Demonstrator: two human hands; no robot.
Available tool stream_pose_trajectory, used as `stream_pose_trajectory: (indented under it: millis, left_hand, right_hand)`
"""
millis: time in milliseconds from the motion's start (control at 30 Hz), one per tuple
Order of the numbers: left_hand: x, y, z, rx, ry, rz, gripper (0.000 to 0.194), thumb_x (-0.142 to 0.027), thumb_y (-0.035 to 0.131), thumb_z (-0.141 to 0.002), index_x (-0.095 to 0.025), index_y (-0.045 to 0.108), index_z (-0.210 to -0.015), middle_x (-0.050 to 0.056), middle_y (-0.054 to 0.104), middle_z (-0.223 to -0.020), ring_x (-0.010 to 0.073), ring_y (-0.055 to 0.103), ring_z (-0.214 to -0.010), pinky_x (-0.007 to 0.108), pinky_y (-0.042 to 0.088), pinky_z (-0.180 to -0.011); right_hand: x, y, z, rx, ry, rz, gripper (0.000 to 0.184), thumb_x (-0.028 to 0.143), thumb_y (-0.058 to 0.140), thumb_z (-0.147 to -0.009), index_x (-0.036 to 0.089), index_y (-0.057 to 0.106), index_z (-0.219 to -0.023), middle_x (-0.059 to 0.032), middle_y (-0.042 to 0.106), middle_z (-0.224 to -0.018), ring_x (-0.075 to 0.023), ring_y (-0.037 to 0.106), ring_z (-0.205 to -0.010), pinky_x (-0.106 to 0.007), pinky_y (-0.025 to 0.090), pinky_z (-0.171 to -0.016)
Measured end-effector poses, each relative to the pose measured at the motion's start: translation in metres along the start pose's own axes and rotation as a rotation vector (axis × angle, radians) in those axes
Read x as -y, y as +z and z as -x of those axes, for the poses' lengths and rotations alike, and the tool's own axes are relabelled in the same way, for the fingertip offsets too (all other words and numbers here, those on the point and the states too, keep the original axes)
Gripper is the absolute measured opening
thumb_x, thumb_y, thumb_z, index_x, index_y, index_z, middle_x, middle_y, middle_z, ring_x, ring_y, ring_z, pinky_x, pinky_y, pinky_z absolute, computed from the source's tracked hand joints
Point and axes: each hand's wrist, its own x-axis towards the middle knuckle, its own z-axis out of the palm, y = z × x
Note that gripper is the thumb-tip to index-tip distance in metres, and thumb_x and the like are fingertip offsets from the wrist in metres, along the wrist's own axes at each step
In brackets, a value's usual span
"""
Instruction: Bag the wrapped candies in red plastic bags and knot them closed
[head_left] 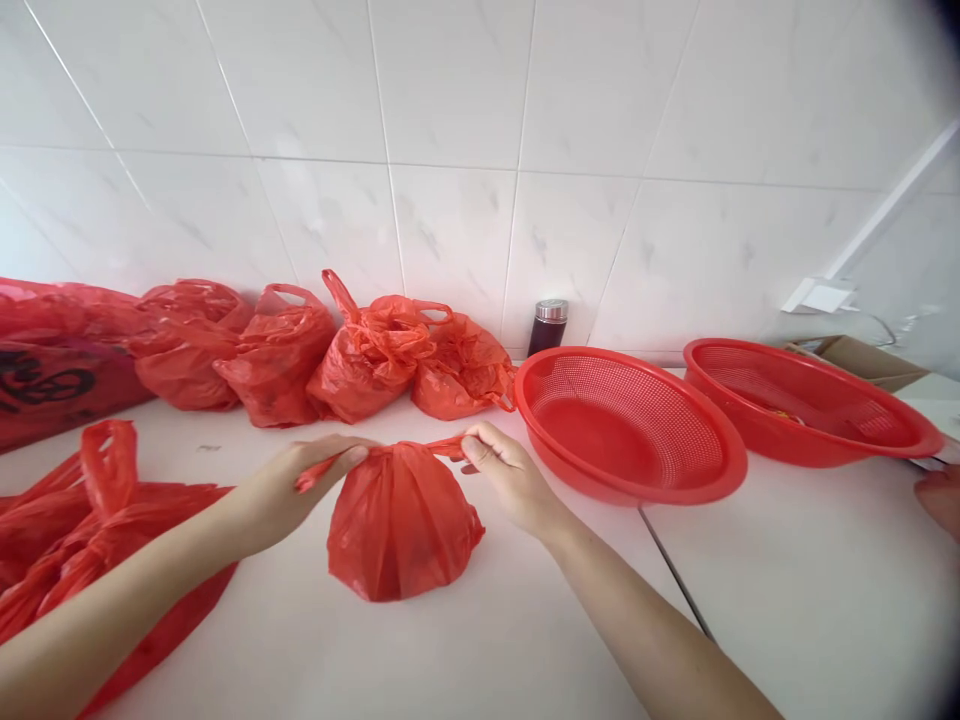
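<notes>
A filled red plastic bag (pixel 401 530) rests on the white table in front of me, its neck gathered and its handles pulled out sideways. My left hand (pixel 289 492) grips one handle, the fingers closed and a bit of red plastic poking out below them. On the other side, my right hand (pixel 510 470) pinches the opposite handle between thumb and fingers. The handles stretch taut between both hands, crossing at the top of the bag. What the bag contains is hidden by the plastic.
Several full red bags (pixel 371 355) line the tiled wall, with a dark bottle (pixel 548 328) beside them. Two red colanders (pixel 630 425) stand at right, near a cardboard box (pixel 870 360). A larger red bag (pixel 112 530) lies left. Another person's hand (pixel 941 500) shows at the right edge.
</notes>
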Motion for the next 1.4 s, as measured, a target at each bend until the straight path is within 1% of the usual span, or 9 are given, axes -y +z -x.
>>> stream_pose_trajectory:
  millis: [100, 200, 367, 533, 767, 900, 1100, 1233, 1400]
  left_hand:
    - [0.037, -0.004, 0.027, 0.065, -0.178, 0.063, 0.036, -0.056, 0.042, -0.091, -0.036, 0.072, -0.087, -0.005, 0.073, -0.098, 0.0258, 0.062, -0.103, 0.038, 0.039, -0.102]
    - [0.051, 0.005, 0.037, 0.04, -0.22, 0.144, 0.036, -0.056, 0.042, -0.091, -0.034, 0.071, -0.087, -0.004, 0.073, -0.101, 0.0266, 0.061, -0.107, 0.04, 0.037, -0.105]
    - [0.035, 0.05, 0.001, -0.322, -0.226, 0.183, 0.045, -0.059, 0.031, -0.093, -0.024, 0.057, -0.089, 0.005, 0.069, -0.094, 0.0256, 0.064, -0.094, 0.037, 0.048, -0.087]
    - [0.031, 0.088, -0.04, -0.327, -0.222, 0.043, 0.041, -0.054, 0.022, -0.096, -0.025, 0.049, -0.085, 0.0, 0.064, -0.079, 0.0198, 0.06, -0.074, 0.03, 0.047, -0.07]
    - [0.058, 0.069, -0.073, -0.069, -0.269, -0.221, 0.03, -0.039, 0.041, -0.096, -0.022, 0.06, -0.08, 0.002, 0.064, -0.073, 0.0184, 0.057, -0.067, 0.034, 0.045, -0.068]
    - [0.068, 0.066, -0.102, 0.018, -0.341, -0.311, 0.028, -0.04, 0.054, -0.093, -0.014, 0.064, -0.097, 0.005, 0.066, -0.092, 0.0167, 0.063, -0.08, 0.037, 0.052, -0.076]
    - [0.08, 0.092, -0.122, -0.062, -0.385, -0.421, 0.027, -0.037, 0.056, -0.092, -0.016, 0.063, -0.109, 0.007, 0.066, -0.105, 0.0194, 0.064, -0.091, 0.04, 0.054, -0.081]
    - [0.081, 0.105, -0.114, -0.168, -0.331, -0.473, 0.029, -0.035, 0.05, -0.095, -0.018, 0.06, -0.115, 0.008, 0.066, -0.11, 0.0208, 0.064, -0.093, 0.042, 0.051, -0.084]
    - [0.079, 0.109, -0.098, -0.272, -0.306, -0.503, 0.031, -0.028, 0.035, -0.096, -0.024, 0.06, -0.115, 0.009, 0.068, -0.117, 0.0277, 0.066, -0.091, 0.036, 0.044, -0.07]
  right_hand:
    - [-0.037, -0.008, -0.001, -0.085, 0.179, 0.051, 0.029, 0.046, 0.039, -0.095, 0.02, 0.046, -0.082, -0.0043, 0.058, -0.096, -0.0176, 0.064, -0.09, -0.028, 0.054, -0.068]
    - [-0.064, -0.004, -0.011, -0.188, 0.234, 0.162, 0.03, 0.043, 0.029, -0.096, 0.02, 0.044, -0.084, -0.006, 0.059, -0.094, -0.0171, 0.065, -0.08, -0.028, 0.052, -0.062]
    - [-0.057, 0.03, -0.029, -0.311, 0.148, 0.481, 0.032, 0.043, 0.023, -0.101, 0.024, 0.049, -0.099, -0.0032, 0.063, -0.096, -0.0187, 0.06, -0.09, -0.03, 0.042, -0.076]
    - [-0.055, 0.052, -0.034, -0.223, 0.126, 0.754, 0.027, 0.038, 0.029, -0.102, 0.026, 0.053, -0.104, -0.0025, 0.067, -0.099, -0.018, 0.061, -0.079, -0.027, 0.035, -0.067]
    - [-0.089, 0.013, -0.055, -0.201, 0.269, 0.968, 0.025, 0.034, 0.032, -0.102, 0.024, 0.055, -0.106, -0.0037, 0.07, -0.083, -0.0193, 0.064, -0.074, -0.026, 0.033, -0.062]
    - [-0.104, 0.007, -0.068, -0.223, 0.326, 1.044, 0.025, 0.033, 0.035, -0.101, 0.021, 0.056, -0.107, -0.0074, 0.072, -0.086, -0.0208, 0.066, -0.079, -0.028, 0.035, -0.065]
    - [-0.113, 0.011, -0.071, -0.232, 0.347, 1.099, 0.028, 0.035, 0.032, -0.102, 0.021, 0.056, -0.109, -0.0073, 0.072, -0.086, -0.0217, 0.068, -0.08, -0.029, 0.039, -0.068]
    - [-0.116, 0.011, -0.072, -0.243, 0.371, 1.104, 0.027, 0.032, 0.031, -0.102, 0.02, 0.053, -0.113, -0.0079, 0.072, -0.086, -0.0225, 0.068, -0.081, -0.03, 0.039, -0.068]
    - [-0.117, 0.01, -0.074, -0.276, 0.406, 1.086, 0.027, 0.027, 0.028, -0.102, 0.017, 0.046, -0.119, -0.0106, 0.072, -0.086, -0.0238, 0.069, -0.081, -0.031, 0.039, -0.066]
